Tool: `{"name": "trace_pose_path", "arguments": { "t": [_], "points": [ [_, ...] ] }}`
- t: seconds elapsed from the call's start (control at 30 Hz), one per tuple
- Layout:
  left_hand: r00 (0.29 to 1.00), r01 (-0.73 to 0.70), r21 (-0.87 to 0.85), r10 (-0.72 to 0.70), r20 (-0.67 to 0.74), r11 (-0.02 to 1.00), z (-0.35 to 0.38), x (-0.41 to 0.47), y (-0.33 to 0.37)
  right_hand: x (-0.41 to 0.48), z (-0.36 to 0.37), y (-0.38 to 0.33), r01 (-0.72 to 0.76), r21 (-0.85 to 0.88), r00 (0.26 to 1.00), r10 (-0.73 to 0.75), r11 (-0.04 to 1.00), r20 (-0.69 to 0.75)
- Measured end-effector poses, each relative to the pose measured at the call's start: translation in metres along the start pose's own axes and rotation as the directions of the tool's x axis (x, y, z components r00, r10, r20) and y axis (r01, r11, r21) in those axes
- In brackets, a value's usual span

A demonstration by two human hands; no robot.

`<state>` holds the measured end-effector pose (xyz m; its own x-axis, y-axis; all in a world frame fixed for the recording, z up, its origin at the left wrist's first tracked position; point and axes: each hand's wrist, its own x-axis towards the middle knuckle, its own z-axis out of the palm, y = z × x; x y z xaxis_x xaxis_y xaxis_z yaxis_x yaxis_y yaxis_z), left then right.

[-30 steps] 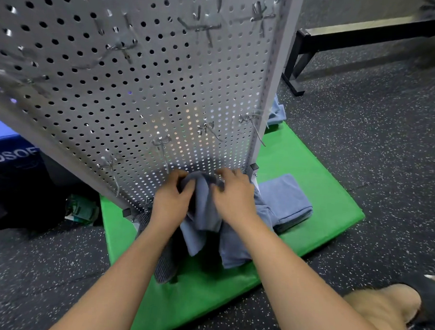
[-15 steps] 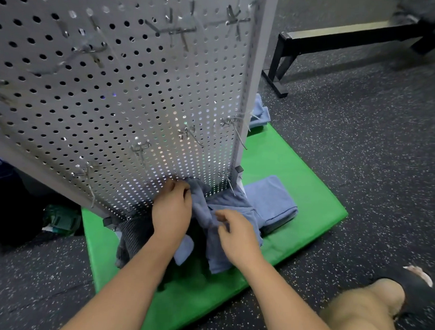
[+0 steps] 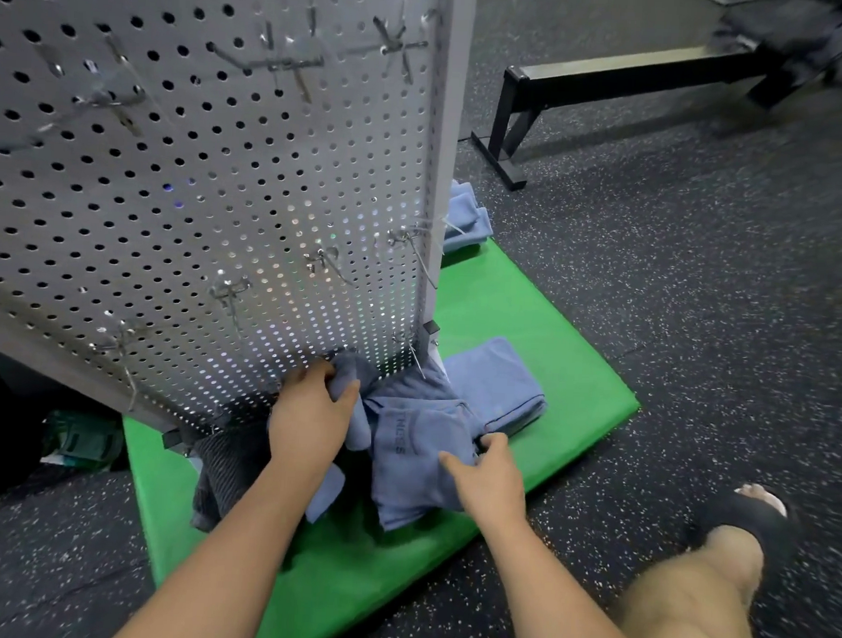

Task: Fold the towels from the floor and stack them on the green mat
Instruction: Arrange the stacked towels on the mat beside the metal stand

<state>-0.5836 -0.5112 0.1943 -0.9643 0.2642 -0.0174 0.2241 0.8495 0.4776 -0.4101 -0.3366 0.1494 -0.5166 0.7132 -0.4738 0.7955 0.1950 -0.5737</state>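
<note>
Single head-worn wide-angle view, looking forward and steeply down, close over the crumpled blue towel (image 3: 418,444) at centre on the green rectangular mat (image 3: 530,314). The grey perforated metal pegboard (image 3: 198,188) looms at ten o'clock, speckled black rubber floor (image 3: 700,282) at two.

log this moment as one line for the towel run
phase: folding | left hand: grips blue towel upper end | right hand: pinches its right edge | folded towel: lying on green mat

Speckled dark floor (image 3: 700,282), grey pegboard (image 3: 198,188), black bench (image 3: 613,81)
</note>
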Motion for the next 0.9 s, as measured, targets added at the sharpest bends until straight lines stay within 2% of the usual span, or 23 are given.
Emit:
{"name": "trace_pose_path", "arguments": {
  "t": [0.07, 0.13, 0.2, 0.4, 0.47, 0.57, 0.7, 0.77, 0.83, 0.9],
  "points": [
    [0.996, 0.082, -0.078, -0.080, 0.031, 0.994, 0.003, 0.003, 0.007, 0.002, 0.000, 0.000, 0.000, 0.047, 0.999, -0.002, 0.999, 0.042],
    [0.961, 0.253, -0.164, -0.229, 0.152, 0.954, 0.007, 0.005, 0.015, 0.003, -0.001, 0.001, 0.009, 0.107, 0.997, -0.017, 0.994, 0.075],
    [0.918, 0.362, -0.237, -0.301, 0.258, 0.902, 0.011, 0.005, 0.018, 0.003, -0.003, 0.001, 0.018, 0.154, 0.993, -0.036, 0.988, 0.115],
    [0.923, 0.366, -0.260, -0.312, 0.226, 0.894, 0.014, -0.002, 0.014, -0.003, -0.007, -0.012, 0.064, 0.221, 0.987, -0.095, 0.973, 0.131],
    [0.951, 0.305, -0.293, -0.270, 0.154, 0.906, 0.013, -0.009, 0.011, -0.007, -0.007, -0.019, 0.088, 0.222, 0.985, -0.119, 0.971, 0.126],
    [0.990, 0.133, -0.325, -0.137, 0.010, 0.936, 0.008, -0.027, 0.012, -0.013, -0.006, -0.027, 0.132, 0.243, 0.981, -0.163, 0.961, 0.110],
    [0.980, -0.129, -0.292, 0.077, -0.181, 0.948, -0.004, -0.058, 0.026, -0.018, -0.006, -0.038, 0.154, 0.316, 0.980, -0.184, 0.936, 0.069],
    [0.983, -0.182, -0.342, 0.161, -0.091, 0.922, -0.007, -0.074, 0.033, -0.020, -0.007, -0.045, 0.156, 0.371, 0.978, -0.195, 0.915, 0.069],
    [0.967, -0.156, -0.429, 0.227, 0.119, 0.890, -0.005, -0.086, 0.041, -0.023, -0.010, -0.049, 0.155, 0.454, 0.974, -0.213, 0.878, 0.079],
    [0.930, -0.116, -0.487, 0.267, 0.253, 0.866, -0.002, -0.096, 0.046, -0.025, -0.014, -0.051, 0.144, 0.517, 0.971, -0.222, 0.844, 0.093]
  ]
}}
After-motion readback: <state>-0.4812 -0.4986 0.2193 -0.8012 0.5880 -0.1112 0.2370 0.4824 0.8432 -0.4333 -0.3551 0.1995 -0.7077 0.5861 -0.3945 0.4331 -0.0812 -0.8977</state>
